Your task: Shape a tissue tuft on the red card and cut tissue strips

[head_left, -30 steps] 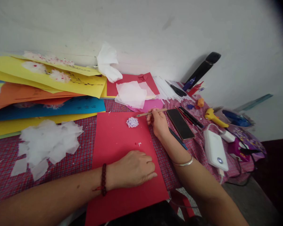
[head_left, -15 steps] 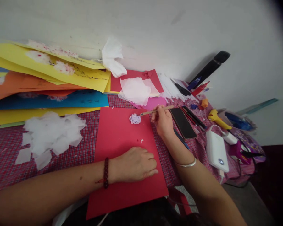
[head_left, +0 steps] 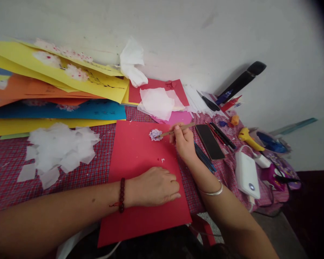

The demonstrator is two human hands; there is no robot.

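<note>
My right hand (head_left: 183, 140) pinches a thin wooden stick (head_left: 166, 133). The stick's tip touches a small heap of whitish-purple paper bits (head_left: 155, 134) near the top of a red sheet of paper (head_left: 140, 158). Lower on the same sheet lies my left hand (head_left: 155, 187), palm down, with its fingers loosely bent against the paper and nothing visible in them. A few tiny scraps (head_left: 162, 159) sit between the two hands.
White tissue squares (head_left: 61, 151) are spread at left, below stacked coloured sheets (head_left: 97, 81). A phone (head_left: 210, 141), pens (head_left: 223, 136), a white power bank (head_left: 247, 174) and a yellow glue gun (head_left: 250, 139) lie at right. A wall rises behind.
The stick's tip has moved down and left, from the edge of the heap onto it. My right hand has shifted slightly left; the left hand stays in place on the paper.
</note>
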